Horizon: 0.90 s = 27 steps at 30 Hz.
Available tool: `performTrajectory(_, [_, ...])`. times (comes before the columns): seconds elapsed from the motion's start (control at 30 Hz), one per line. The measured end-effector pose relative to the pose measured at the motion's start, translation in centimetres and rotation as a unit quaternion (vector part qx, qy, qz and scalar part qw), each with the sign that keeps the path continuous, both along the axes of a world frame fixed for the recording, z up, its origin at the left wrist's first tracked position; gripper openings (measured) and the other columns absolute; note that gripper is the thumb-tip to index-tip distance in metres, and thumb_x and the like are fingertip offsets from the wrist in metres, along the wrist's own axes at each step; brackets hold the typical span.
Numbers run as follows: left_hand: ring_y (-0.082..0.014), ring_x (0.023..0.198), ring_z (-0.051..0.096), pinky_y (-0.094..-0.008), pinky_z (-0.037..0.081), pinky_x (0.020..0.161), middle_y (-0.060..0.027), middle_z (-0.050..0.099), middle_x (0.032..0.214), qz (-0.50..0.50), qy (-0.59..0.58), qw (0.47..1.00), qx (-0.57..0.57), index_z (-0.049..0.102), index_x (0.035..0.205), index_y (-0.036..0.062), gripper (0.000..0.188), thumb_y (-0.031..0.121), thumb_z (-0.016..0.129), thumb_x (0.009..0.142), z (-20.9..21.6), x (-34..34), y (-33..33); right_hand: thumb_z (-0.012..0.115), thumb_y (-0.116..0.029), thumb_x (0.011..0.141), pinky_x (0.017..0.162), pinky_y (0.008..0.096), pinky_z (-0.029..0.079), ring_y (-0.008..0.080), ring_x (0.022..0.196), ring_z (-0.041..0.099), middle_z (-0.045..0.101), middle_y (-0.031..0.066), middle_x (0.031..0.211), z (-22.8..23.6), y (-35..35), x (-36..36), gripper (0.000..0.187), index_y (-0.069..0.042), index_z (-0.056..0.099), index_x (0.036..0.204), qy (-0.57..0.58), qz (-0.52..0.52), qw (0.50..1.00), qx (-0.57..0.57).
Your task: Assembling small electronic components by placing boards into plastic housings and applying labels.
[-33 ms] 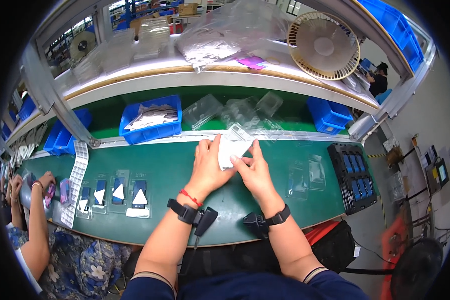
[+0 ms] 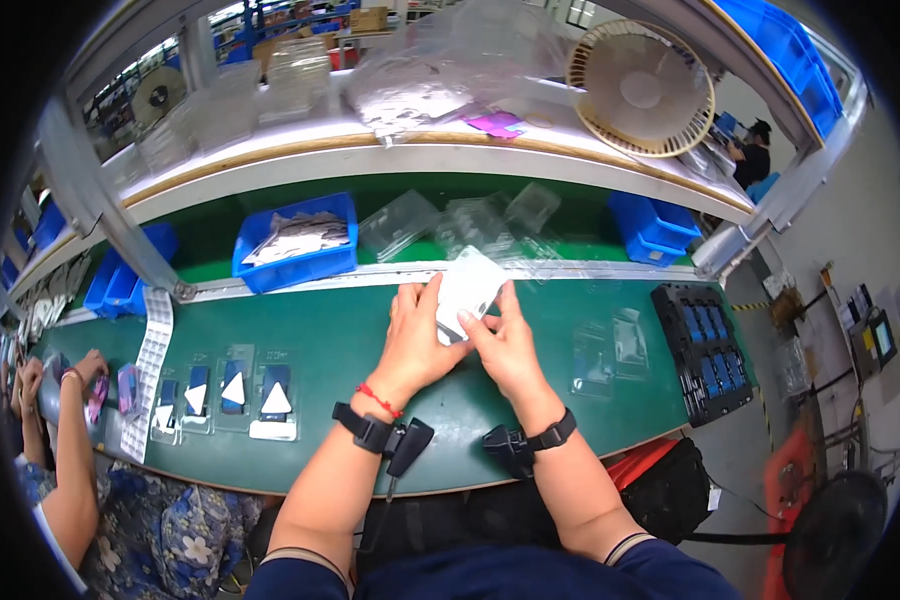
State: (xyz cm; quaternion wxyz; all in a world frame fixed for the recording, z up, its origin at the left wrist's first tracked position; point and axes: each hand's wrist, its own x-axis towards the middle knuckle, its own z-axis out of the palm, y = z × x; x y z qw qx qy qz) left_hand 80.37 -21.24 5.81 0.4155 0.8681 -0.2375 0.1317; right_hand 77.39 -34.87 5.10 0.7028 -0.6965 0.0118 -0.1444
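Note:
A flat white card or folded leaflet [image 2: 473,283] is held up over the middle of the green bench, its plain face showing. My left hand [image 2: 410,335] grips its left and lower side, fingers closed against it. On its lower right side, my right hand [image 2: 505,345] pinches it with the thumb across the front. What lies behind the card is hidden. To the left, several clear plastic blister trays [image 2: 275,418] stand in a row, each with a dark blue flat piece and a white triangle. Two clear blister trays [image 2: 592,368] lie to the right of my hands.
A blue bin [image 2: 300,262] of white papers stands at the back left, beside loose clear plastic shells [image 2: 400,225]. At the right edge is a black tray [image 2: 692,395] with blue pieces. A co-worker's hand [image 2: 92,366] is near a white label strip [image 2: 150,365] at left.
The white card has tilted in my hands: printed lines at its top edge no longer show, and the face is plain white. Both hands keep their grip.

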Motion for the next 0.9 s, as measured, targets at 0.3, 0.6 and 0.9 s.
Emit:
performTrajectory(0.3, [-0.0146,0.068,0.062,-0.0246,0.053,0.057,-0.0060,0.059,0.082,-0.059,0.365,0.824,-0.430,0.053,0.103,-0.0007,0.020,0.013,0.059,0.090,1.2,-0.3,0.2,0.080,-0.022,0.068,0.084,0.0338,0.049,0.0261,0.109,0.051,0.039,0.0226,0.132,-0.9,-1.5,0.1,0.101,0.006,0.017,0.142,0.012,0.069,0.997,-0.027])
performTrajectory(0.6, [-0.0108,0.064,0.059,-0.0232,0.052,0.053,-0.0032,0.060,0.075,-0.138,0.404,0.806,-0.410,0.058,0.089,0.0040,0.013,0.016,0.062,0.088,0.4,0.3,0.3,0.080,-0.026,0.069,0.076,0.0303,0.048,0.0187,0.094,0.055,0.055,0.0172,0.110,0.7,-2.3,-1.1,0.081,0.001,0.039,0.133,0.047,0.045,0.997,-0.045])
performTrajectory(0.9, [-0.0118,0.066,0.058,-0.0277,0.053,0.057,-0.0027,0.059,0.077,-0.087,0.433,0.805,-0.395,0.058,0.088,0.0044,0.011,0.015,0.056,0.091,0.6,1.0,1.2,0.075,-0.025,0.068,0.083,0.0363,0.047,0.0286,0.095,0.056,0.057,0.0193,0.110,1.4,-4.9,-1.5,0.070,-0.001,0.047,0.127,0.158,-0.161,0.906,-0.358])
